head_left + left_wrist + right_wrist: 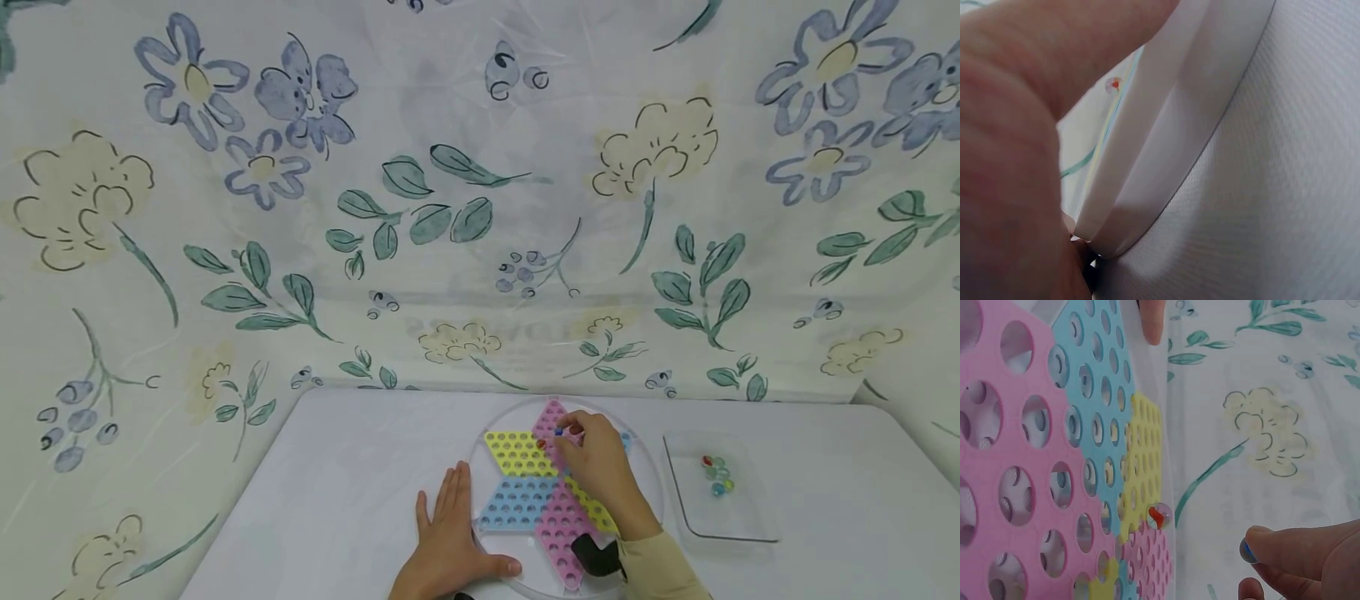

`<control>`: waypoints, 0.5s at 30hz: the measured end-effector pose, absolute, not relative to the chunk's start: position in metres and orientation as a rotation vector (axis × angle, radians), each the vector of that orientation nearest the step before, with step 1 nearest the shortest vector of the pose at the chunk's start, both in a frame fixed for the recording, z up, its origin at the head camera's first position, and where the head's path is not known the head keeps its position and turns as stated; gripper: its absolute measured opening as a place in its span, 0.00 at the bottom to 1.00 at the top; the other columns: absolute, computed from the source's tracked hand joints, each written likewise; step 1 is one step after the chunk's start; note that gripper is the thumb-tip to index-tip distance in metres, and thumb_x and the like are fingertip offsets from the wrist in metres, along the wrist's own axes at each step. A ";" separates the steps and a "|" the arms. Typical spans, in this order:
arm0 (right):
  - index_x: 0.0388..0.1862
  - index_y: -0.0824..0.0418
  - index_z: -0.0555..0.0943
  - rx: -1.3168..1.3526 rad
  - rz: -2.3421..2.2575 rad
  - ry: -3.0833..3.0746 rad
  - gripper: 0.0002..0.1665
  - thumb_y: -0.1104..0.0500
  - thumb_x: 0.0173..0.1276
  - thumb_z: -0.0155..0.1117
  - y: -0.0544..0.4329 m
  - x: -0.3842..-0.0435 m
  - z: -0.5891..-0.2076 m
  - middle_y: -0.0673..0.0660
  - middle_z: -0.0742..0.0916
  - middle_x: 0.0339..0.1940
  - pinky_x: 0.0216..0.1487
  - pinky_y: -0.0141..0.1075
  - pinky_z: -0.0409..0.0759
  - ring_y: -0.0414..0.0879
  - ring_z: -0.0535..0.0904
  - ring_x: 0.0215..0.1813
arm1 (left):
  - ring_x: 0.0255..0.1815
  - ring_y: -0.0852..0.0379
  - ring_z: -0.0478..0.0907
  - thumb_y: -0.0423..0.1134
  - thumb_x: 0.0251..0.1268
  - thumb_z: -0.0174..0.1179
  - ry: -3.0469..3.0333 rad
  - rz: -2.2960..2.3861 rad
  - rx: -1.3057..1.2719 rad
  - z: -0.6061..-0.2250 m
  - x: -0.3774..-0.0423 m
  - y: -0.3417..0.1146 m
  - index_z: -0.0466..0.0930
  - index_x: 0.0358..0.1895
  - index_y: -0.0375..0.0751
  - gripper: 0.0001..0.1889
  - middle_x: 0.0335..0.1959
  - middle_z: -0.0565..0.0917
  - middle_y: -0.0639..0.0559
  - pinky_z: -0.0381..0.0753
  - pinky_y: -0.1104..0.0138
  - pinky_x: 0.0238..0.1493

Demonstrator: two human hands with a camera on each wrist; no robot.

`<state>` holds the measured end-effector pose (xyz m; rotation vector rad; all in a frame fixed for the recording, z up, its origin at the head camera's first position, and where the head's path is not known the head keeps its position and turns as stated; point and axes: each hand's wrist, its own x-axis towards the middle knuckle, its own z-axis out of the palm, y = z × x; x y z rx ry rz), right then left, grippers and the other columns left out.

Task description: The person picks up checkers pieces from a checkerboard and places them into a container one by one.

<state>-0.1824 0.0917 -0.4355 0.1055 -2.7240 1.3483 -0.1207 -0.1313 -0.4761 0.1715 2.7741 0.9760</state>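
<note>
A round Chinese checkers board (517, 546) bears a star of pink, yellow and blue panels full of round holes. Over its far part, my right hand (600, 471) pinches a blue marble (1248, 551) between thumb and fingertips, apart from the board in the right wrist view. A clear marble with a red swirl (1159, 515) sits on the board, near the yellow panel (517, 450). My left hand (453, 542) lies with straight, spread fingers along the board's left edge, its thumb at the near rim. The right hand hides part of the far panels.
Right of the board lies a clear tray (723, 525) with several marbles (717, 489). A white table (337, 500) carries everything. Behind it hangs a flower-printed cloth (450, 275). A black wrist piece (596, 556) overhangs the near pink panel.
</note>
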 end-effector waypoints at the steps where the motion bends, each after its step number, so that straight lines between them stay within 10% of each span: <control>1: 0.48 0.63 0.83 0.103 1.348 -2.728 0.11 0.63 0.68 0.65 0.092 -0.182 -0.435 0.58 0.81 0.41 0.41 0.44 0.77 0.49 0.75 0.40 | 0.81 0.34 0.40 0.69 0.27 0.80 2.772 0.976 0.168 -0.476 -0.121 -0.131 0.40 0.79 0.26 0.80 0.80 0.48 0.29 0.25 0.34 0.71; 15: 0.49 0.63 0.84 0.105 1.280 -2.714 0.10 0.63 0.70 0.66 0.097 -0.168 -0.429 0.58 0.82 0.41 0.40 0.42 0.76 0.49 0.75 0.40 | 0.81 0.33 0.40 0.69 0.28 0.80 2.762 0.976 0.161 -0.476 -0.121 -0.131 0.40 0.79 0.26 0.80 0.80 0.47 0.29 0.24 0.34 0.71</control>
